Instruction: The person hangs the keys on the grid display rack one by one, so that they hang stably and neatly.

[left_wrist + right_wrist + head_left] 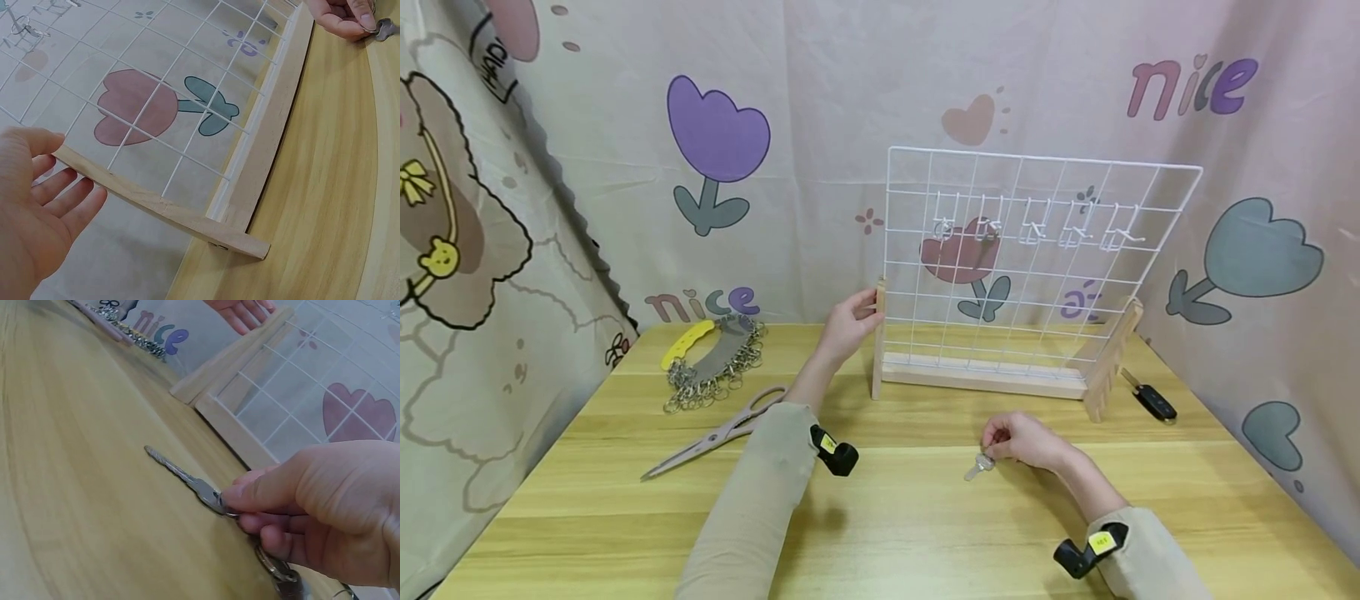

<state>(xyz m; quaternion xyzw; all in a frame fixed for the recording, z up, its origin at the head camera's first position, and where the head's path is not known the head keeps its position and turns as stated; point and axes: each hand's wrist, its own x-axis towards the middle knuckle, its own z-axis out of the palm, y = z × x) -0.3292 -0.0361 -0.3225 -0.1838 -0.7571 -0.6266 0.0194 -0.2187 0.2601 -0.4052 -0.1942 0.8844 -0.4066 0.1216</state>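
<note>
The hands are working well apart: the left hand (852, 325) is holding the near upright post (877, 354) of the rack (985, 379) between thumb and fingers, while the right hand (1024, 439) is pinching a key (980, 467) by its head, thumb against forefinger. The key is poking out from the right fingertips, its blade pointing toward the left hand's side and back toward the person; whether its tip is touching the tabletop (925, 517), I cannot tell. The rack is standing beyond the right hand and rightward of the left, with white hooks (1033, 229) hanging on its grid higher than both hands. A car key (1153, 402) is lying to the right of the right hand, farther back. Scissors (718, 435) are lying just left of the left forearm, and rings (707, 387) are sitting beyond them.
</note>
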